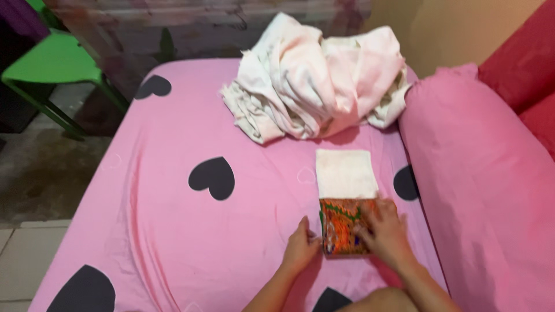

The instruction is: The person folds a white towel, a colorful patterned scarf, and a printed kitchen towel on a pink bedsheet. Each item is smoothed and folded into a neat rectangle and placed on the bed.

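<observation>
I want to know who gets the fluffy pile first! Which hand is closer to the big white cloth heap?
Right. The right hand lies on the orange patterned cloth, slightly nearer the white cloth heap. The left hand sits lower, at that cloth's left edge.

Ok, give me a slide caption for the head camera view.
Both hands, left hand and right hand, press a folded patterned cloth on a pink heart-print sheet.

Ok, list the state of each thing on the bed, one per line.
Patterned cloth: folded small, pressed flat under both hands.
White cloth: folded into a neat rectangle, lying flat.
Pile of pale cloths: crumpled, unfolded.
Left hand: at the cloth's edge.
Right hand: flat on top.
</observation>
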